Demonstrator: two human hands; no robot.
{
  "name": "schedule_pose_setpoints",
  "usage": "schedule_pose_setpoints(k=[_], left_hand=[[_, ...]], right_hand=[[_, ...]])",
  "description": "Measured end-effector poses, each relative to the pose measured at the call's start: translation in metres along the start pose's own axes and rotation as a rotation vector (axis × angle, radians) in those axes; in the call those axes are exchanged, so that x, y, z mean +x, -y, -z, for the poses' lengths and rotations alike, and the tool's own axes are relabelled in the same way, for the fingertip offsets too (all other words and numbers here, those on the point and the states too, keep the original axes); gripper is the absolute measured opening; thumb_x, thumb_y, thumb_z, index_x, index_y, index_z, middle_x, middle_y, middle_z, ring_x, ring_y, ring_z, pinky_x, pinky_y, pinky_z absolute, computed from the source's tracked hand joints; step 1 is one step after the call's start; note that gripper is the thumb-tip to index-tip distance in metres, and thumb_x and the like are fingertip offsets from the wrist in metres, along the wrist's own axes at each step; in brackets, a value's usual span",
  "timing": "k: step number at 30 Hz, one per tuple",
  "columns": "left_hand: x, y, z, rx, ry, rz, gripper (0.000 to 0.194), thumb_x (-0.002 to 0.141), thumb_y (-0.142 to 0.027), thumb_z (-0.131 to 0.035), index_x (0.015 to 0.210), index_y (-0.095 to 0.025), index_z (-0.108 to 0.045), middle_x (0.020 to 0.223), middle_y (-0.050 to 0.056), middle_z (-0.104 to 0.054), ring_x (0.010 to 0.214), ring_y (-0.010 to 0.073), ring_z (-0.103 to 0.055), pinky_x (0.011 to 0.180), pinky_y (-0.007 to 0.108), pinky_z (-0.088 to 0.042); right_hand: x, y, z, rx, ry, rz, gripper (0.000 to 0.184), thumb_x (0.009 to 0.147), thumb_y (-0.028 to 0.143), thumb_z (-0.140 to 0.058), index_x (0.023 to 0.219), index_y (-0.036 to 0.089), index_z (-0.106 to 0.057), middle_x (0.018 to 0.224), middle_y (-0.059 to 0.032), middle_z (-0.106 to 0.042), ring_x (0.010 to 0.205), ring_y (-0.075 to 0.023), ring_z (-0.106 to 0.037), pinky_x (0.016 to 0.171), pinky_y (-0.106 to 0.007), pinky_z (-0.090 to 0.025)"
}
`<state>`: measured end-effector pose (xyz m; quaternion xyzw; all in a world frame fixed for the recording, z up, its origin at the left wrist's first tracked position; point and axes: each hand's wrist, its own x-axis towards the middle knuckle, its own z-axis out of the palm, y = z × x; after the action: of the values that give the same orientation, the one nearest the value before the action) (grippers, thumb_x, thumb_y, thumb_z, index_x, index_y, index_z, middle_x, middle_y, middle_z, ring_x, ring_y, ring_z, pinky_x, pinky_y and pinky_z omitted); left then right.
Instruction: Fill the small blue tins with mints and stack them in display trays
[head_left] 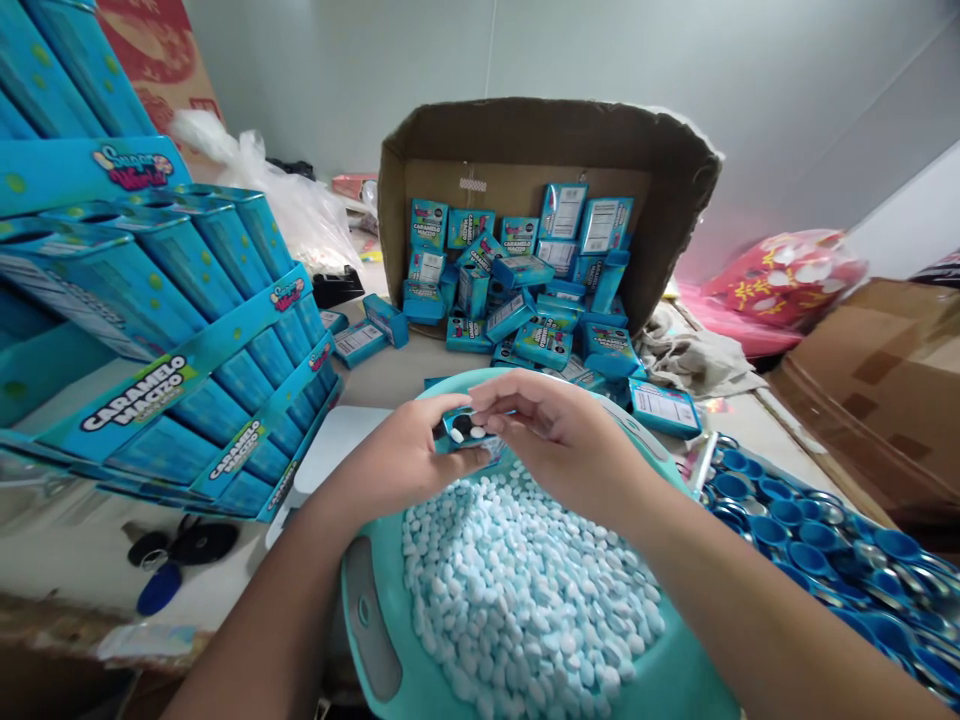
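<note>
My left hand (pixel 409 450) grips a small blue candy box (pixel 450 432) between thumb and fingers, its opening turned toward me. White candies and a dark patch show at that opening. My right hand (pixel 547 430) is at the box's right side, thumb and fingers brought together over the opening; what lies between them is hidden. Both hands are above a turquoise basin (pixel 379 610) with grey handle grips. Pale blue and white candies (pixel 525 590) are heaped in the basin.
A cardboard box (pixel 555 130) on its side holds many blue candy boxes. Stacked display trays (pixel 172 410) of blue boxes rise at left. Blue-and-silver round pieces (pixel 817 550) fill a tray at right. A grey cloth (pixel 697 355) and dark round objects (pixel 199 543) lie on the table.
</note>
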<state>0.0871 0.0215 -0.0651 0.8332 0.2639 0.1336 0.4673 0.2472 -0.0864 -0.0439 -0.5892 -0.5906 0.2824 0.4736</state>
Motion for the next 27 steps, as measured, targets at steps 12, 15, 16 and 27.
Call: schedule_pose_setpoints(k=[12,15,16,27], left_hand=[[-0.0011,-0.0027,0.0039,-0.045,0.073,-0.146,0.043,0.085,-0.042,-0.068,0.125,-0.026,-0.066,0.125,0.003,-0.069,0.110,0.0287,-0.066,0.080,0.030,-0.052],[-0.0010,-0.0019,0.0042,-0.044,0.071,-0.101,0.039,0.086,-0.040,-0.068,0.123,-0.028,-0.065,0.123,0.000,-0.070,0.112,0.0273,-0.065,0.081,0.028,-0.051],[-0.0009,-0.0016,0.0039,-0.037,0.059,-0.079,0.038,0.086,-0.040,-0.068,0.123,-0.028,-0.065,0.122,0.000,-0.070,0.113,0.0269,-0.065,0.083,0.029,-0.051],[0.0036,0.0002,-0.0014,-0.177,-0.112,-0.022,0.048,0.081,-0.040,-0.074,0.126,-0.025,-0.065,0.120,0.003,-0.073,0.110,0.0269,-0.068,0.089,0.034,-0.055]], right_hand=[[-0.0027,0.0010,-0.0030,-0.196,0.119,0.265,0.033,0.088,0.003,-0.057,0.112,0.023,-0.066,0.117,-0.0074,-0.061,0.109,-0.0188,-0.060,0.094,-0.034,-0.054],[-0.0039,0.0032,-0.0009,-0.249,0.156,0.312,0.030,0.090,0.003,-0.055,0.110,0.023,-0.068,0.120,-0.0083,-0.059,0.112,-0.0182,-0.059,0.096,-0.033,-0.052],[-0.0041,0.0034,-0.0002,-0.279,0.155,0.307,0.030,0.091,0.004,-0.054,0.109,0.022,-0.068,0.121,-0.0083,-0.059,0.113,-0.0181,-0.059,0.097,-0.033,-0.052],[-0.0016,0.0014,0.0043,-0.390,-0.277,0.238,0.016,0.093,0.016,-0.057,0.103,0.023,-0.066,0.112,-0.0084,-0.060,0.106,-0.0215,-0.060,0.089,-0.036,-0.051]])
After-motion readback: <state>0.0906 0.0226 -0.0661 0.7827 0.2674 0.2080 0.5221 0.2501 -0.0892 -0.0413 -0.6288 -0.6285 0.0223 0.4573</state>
